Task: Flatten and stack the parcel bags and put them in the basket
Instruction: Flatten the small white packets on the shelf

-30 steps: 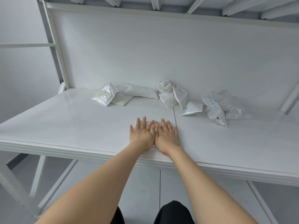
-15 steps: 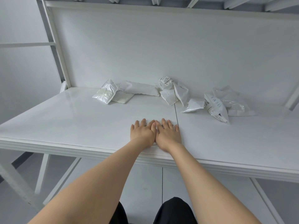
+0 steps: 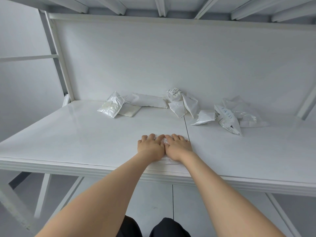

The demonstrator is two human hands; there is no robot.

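Observation:
My left hand (image 3: 150, 147) and my right hand (image 3: 177, 147) lie side by side, palms down, on a flat white parcel bag (image 3: 169, 161) near the table's front edge. The bag is mostly hidden under both hands; a strip of it shows at my wrists and a bit of printed label between my fingers. Several crumpled white parcel bags lie along the back wall: a silvery one (image 3: 112, 106) at the left, a long one (image 3: 147, 100), a labelled one (image 3: 174, 94), and a lettered one (image 3: 227, 119) at the right. No basket is in view.
The white table (image 3: 77, 134) has a dark seam (image 3: 186, 125) running front to back just right of my hands. A white back panel and metal frame posts enclose the table. A shelf with beams runs overhead.
My hands have slid a little toward me over the bag, and my fingers look shorter and more bent than a second ago. The view has tilted slightly upward.

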